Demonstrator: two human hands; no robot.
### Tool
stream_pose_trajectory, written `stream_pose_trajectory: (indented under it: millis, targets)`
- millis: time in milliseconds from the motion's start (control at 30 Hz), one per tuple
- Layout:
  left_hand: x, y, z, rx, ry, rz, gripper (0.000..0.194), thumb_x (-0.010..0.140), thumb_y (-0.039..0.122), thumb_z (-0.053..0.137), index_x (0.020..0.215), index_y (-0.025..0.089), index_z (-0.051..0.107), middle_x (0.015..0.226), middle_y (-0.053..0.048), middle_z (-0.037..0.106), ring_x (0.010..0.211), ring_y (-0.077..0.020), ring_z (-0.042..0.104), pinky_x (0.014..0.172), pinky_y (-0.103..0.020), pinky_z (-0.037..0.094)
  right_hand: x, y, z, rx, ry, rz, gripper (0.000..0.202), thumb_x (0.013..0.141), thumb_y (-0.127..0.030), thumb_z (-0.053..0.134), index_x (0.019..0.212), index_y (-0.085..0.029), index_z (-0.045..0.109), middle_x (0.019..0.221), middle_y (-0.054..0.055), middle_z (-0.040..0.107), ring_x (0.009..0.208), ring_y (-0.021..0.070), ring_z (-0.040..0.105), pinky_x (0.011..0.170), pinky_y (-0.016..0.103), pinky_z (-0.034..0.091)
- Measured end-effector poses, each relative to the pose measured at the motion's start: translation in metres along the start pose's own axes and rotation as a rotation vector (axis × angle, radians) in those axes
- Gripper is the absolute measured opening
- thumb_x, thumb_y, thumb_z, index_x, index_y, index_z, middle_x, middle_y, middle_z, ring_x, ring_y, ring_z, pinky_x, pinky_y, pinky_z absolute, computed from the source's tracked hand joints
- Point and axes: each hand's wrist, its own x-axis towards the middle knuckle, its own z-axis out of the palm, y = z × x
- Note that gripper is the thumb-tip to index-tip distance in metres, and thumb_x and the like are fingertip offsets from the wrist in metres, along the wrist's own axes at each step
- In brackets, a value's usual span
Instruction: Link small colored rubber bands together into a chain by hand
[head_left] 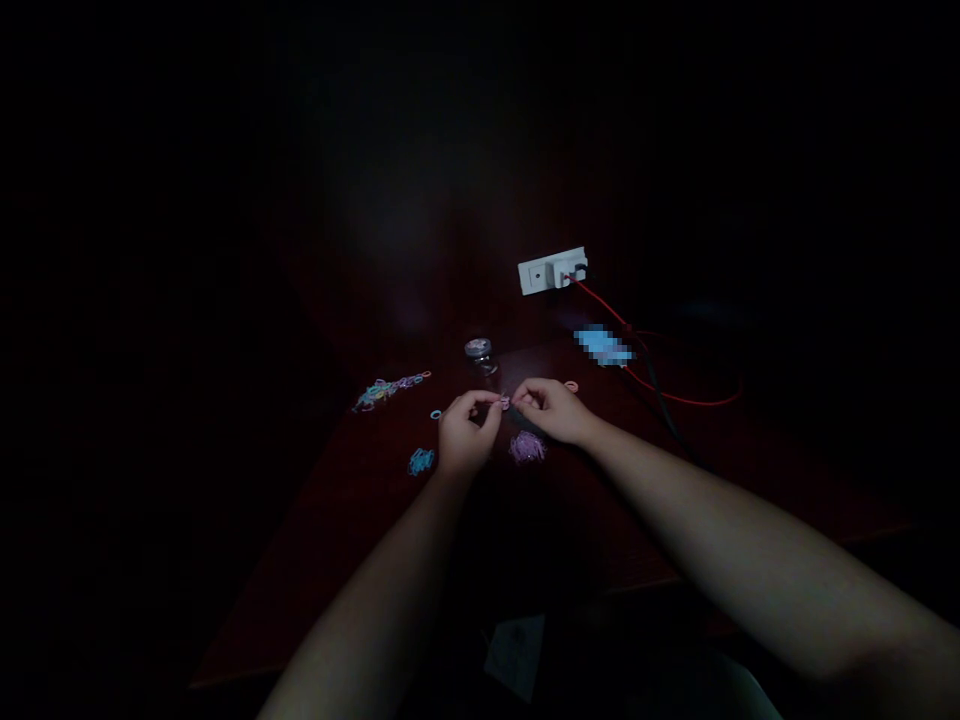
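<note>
Above the dark red table my left hand [466, 432] pinches a small pinkish-purple elastic band [505, 402] between thumb and forefinger. My right hand [551, 410] is closed in a pinch at the band's other side, fingertips close to those of the left. Just below the hands lies a pile of purple elastic bands [528, 447]. A pile of teal bands [421, 461] sits left of my left wrist, with a single light blue band [436, 414] behind it. One orange-pink band [571, 386] shows beyond my right hand.
A mixed heap of coloured bands [386, 391] lies at the table's left edge. Behind my hands stands a small clear lidded jar [478, 350]. A wall socket [535, 277] feeds a red cable [600, 299] past a blurred-out blue object [602, 345]. Darkness hides the surroundings.
</note>
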Motion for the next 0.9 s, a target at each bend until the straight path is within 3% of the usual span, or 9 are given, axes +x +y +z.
stream_pose_trajectory:
  millis: [133, 367, 567, 900]
  targets:
    - [0.005, -0.013, 0.003, 0.006, -0.052, -0.023, 0.014, 0.081, 0.027, 0.060, 0.088, 0.018, 0.067, 0.085, -0.003, 0.070, 0.075, -0.0143, 0.064, 0.071, -0.026, 0.050, 0.000, -0.002, 0.002, 0.049, 0.005, -0.003, 0.016, 0.076, -0.028, 0.060, 0.082, -0.014, 0.059, 0.057, -0.005, 0.045, 0.050, 0.0075, 0.038, 0.048, 0.020, 0.029]
    - [0.004, -0.014, 0.009, 0.015, -0.108, 0.003, 0.010, 0.081, 0.025, 0.059, 0.086, 0.019, 0.065, 0.085, -0.002, 0.070, 0.077, -0.0139, 0.064, 0.067, -0.025, 0.047, 0.001, 0.002, -0.001, 0.025, 0.056, -0.041, 0.024, 0.076, -0.029, 0.062, 0.095, -0.015, 0.060, 0.062, -0.004, 0.046, 0.051, 0.0078, 0.038, 0.048, 0.021, 0.029]
    - [0.004, -0.014, 0.010, -0.005, -0.117, -0.004, 0.009, 0.080, 0.023, 0.059, 0.085, 0.018, 0.065, 0.084, -0.002, 0.070, 0.075, -0.0128, 0.063, 0.064, -0.024, 0.046, 0.000, 0.003, -0.003, -0.014, 0.039, -0.035, 0.019, 0.079, -0.033, 0.059, 0.083, -0.014, 0.062, 0.060, -0.002, 0.047, 0.053, 0.0089, 0.039, 0.050, 0.022, 0.030]
    - [0.005, -0.017, 0.011, -0.025, -0.124, -0.026, 0.010, 0.080, 0.022, 0.058, 0.086, 0.018, 0.065, 0.084, -0.003, 0.070, 0.076, -0.0139, 0.064, 0.065, -0.025, 0.047, -0.001, 0.001, -0.003, -0.020, 0.045, 0.029, 0.021, 0.079, -0.036, 0.059, 0.081, -0.015, 0.060, 0.063, 0.000, 0.052, 0.054, 0.0100, 0.043, 0.050, 0.023, 0.033]
